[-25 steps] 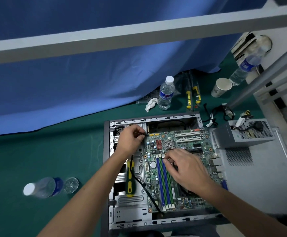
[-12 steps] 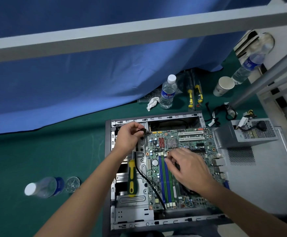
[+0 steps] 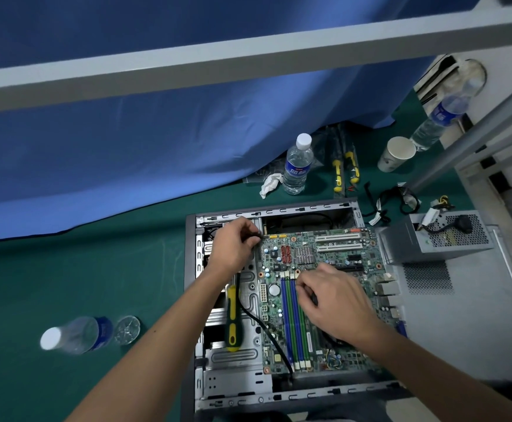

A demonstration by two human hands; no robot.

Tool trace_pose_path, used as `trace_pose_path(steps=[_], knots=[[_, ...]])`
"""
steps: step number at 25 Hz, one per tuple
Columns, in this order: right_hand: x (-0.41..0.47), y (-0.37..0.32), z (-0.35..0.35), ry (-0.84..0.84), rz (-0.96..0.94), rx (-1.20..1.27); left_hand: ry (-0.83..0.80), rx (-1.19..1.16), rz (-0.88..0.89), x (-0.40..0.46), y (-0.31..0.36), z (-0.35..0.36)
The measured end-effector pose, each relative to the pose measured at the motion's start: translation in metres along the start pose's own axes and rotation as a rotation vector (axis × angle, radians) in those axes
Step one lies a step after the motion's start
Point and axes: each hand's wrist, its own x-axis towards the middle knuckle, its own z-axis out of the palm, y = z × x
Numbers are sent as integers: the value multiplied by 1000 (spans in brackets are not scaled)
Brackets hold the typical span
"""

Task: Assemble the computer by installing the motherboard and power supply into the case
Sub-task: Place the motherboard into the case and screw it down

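The open grey case (image 3: 190,300) lies flat on the green mat with the green motherboard (image 3: 315,263) inside it. My left hand (image 3: 233,245) pinches a black cable connector (image 3: 259,236) at the board's top-left corner; the black cable (image 3: 264,327) runs down across the board. My right hand (image 3: 334,303) rests curled on the board beside the blue and green memory slots (image 3: 291,321), and what its fingers hold is hidden. The grey power supply (image 3: 440,236) sits outside the case, on the removed side panel (image 3: 468,324) to the right.
A yellow-green screwdriver (image 3: 232,318) lies inside the case on the drive cage. A water bottle (image 3: 297,164), two more screwdrivers (image 3: 344,170), a paper cup (image 3: 396,153) and loose cables (image 3: 392,202) stand behind the case. Another bottle (image 3: 78,333) lies at left.
Both hands stay at nearly the same spots on the board. The left hand keeps its pinch on the connector at the top-left corner; the camera view drifted slightly.
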Motion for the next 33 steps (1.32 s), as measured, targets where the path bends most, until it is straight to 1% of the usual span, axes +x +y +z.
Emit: trace_pose_path(steps=[2, 4, 10, 15, 19, 25, 29, 33], knots=[[0, 1, 0, -7, 6, 1, 15, -12, -13, 1, 1, 1], [-1, 1, 1, -8, 4, -2, -5, 6, -3, 1, 4, 2], [0, 0, 0, 14, 9, -5, -21, 144, 90, 2, 7, 7], [0, -1, -2, 22, 9, 1, -21, 364, 183, 5, 12, 6], [0, -1, -3, 24, 6, -4, -65, 532, 273, 6, 15, 8], [1, -2, -4, 20, 15, -6, -130, 734, 303, 14, 25, 8], [1, -3, -4, 4, 18, 15, -148, 807, 330, 19, 29, 7], [1, -4, -6, -15, 27, 22, -146, 780, 355, 17, 30, 11]])
